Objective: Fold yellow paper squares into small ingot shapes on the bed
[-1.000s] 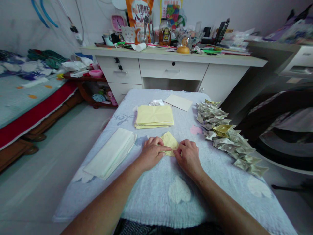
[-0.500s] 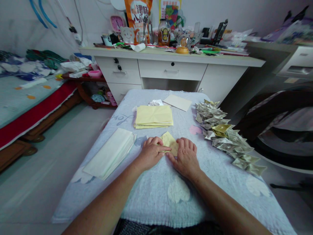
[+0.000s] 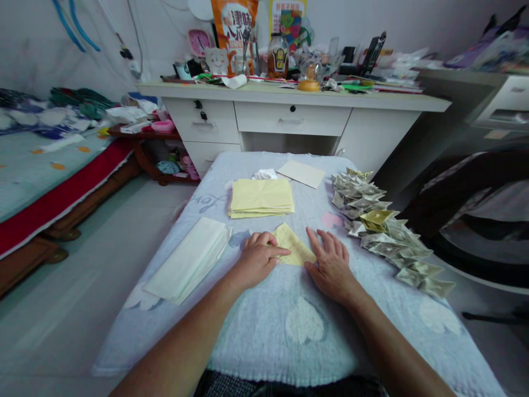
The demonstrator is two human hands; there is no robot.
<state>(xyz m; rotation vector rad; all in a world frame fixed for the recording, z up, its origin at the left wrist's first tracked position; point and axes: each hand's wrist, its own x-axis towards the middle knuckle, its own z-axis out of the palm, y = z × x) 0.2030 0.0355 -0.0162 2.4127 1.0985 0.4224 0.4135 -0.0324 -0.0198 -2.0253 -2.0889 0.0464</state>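
Note:
A folded yellow paper (image 3: 291,246) with a triangular outline lies flat on the cloth-covered table. My left hand (image 3: 259,257) holds down its left side, fingers curled, with one digit stretched across the lower part of the sheet. At the paper's right corner rests my right hand (image 3: 332,266), open with spread fingers, its thumb close to or touching the tip. Just beyond is a stack of yellow paper sheets (image 3: 261,197). Left of my left hand lies a stack of long pale folded papers (image 3: 188,262).
Rows of folded silver paper pieces (image 3: 384,242), with a gold one (image 3: 376,219) among them, line the table's right side. A pale card (image 3: 302,173) and a crumpled white tissue (image 3: 265,174) lie at the back. Behind stands a cluttered white desk (image 3: 293,117); a washing machine (image 3: 504,105) is at right.
My right hand has slid right and its fingers have spread, uncovering the right corner of the yellow paper. The left hand stays in place on it.

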